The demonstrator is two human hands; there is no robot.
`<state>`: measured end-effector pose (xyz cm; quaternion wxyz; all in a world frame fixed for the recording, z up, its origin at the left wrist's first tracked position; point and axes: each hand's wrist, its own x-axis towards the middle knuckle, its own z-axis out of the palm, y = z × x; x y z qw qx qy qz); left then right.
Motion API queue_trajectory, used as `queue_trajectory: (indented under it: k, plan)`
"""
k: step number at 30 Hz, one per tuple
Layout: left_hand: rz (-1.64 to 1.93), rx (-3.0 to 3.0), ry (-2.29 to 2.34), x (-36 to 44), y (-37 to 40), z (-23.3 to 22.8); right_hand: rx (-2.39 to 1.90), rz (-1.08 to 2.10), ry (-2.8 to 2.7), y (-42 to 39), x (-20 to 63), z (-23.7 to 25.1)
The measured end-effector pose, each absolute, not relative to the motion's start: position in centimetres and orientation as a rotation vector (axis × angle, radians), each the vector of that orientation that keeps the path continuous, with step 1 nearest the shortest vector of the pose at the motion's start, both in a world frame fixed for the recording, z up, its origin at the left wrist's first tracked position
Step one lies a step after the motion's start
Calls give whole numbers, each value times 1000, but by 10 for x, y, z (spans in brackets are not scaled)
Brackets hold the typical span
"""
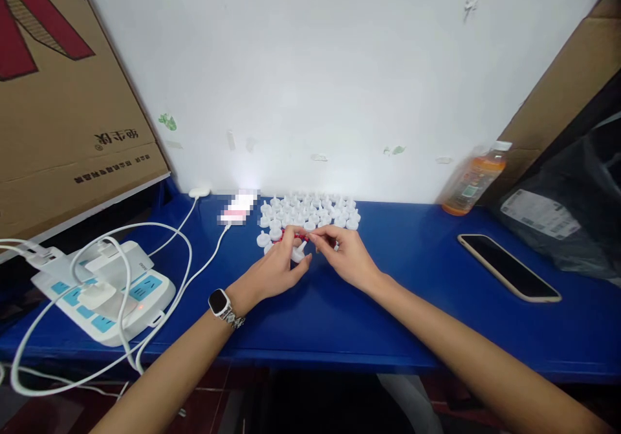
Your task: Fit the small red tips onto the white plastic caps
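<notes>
My left hand [274,269], with a watch on its wrist, has its thumb and fingers closed around a white cap with a pointed spout [297,253]. The spout tilts up and to the right. My right hand [350,256] meets it at the spout's tip, thumb and forefinger pinched together; what sits between them is too small to make out. Small red pieces [301,232] show just behind the fingertips, partly hidden by both hands. Beyond the hands, many similar white spouted caps [310,213] stand close together on the blue table [398,317].
To the left lie a power strip [109,295] with looping white cables and a lit phone [237,207], partly blurred out. A bottle of orange drink [475,180], another phone [508,267] and a dark plastic bag [567,201] are at right. Behind rises a white panel [310,85].
</notes>
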<state>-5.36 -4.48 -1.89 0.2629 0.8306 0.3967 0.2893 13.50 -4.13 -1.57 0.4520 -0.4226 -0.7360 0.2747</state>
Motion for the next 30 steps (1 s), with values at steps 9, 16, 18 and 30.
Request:
queue_trajectory:
  k: [9, 16, 18, 30]
  plan:
    - [757, 2251, 1088, -51, -44, -22, -965, 779, -1716, -36, 133, -27]
    - [804, 2231, 1048, -49, -44, -25, -995, 688, -1677, -49, 123, -17]
    - [809, 2228, 1045, -48, -44, -25, -984, 740, -1633, -50, 120, -17]
    - [788, 2245, 1117, -47, -48, -23, -948, 686, -1622, -53, 115, -26]
